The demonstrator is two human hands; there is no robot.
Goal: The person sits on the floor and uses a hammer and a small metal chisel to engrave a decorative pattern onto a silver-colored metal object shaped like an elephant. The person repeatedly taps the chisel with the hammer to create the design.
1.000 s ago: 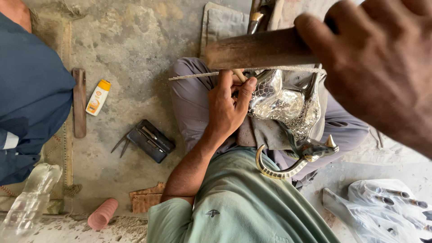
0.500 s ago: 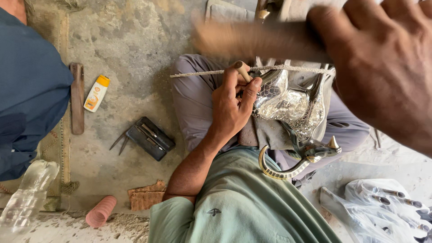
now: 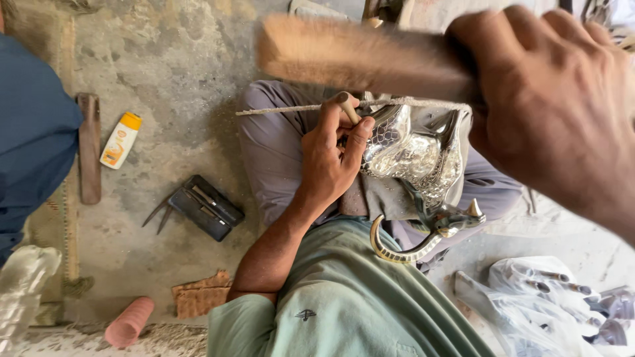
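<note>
Right hand (image 3: 555,112) clamped on a wooden mallet (image 3: 357,56), raised and blurred, long axis roughly horizontal, head directly above the punch (image 3: 348,107). Left hand (image 3: 334,155) pinches the punch, tip against the silver vessel (image 3: 413,155) lying on the lap. Left hand nearer the vessel. The vessel is shiny, scale-patterned, with a curved handle (image 3: 397,251) toward the body. Pouch (image 3: 205,206) and bottle (image 3: 120,140) lie on the floor, well apart.
</note>
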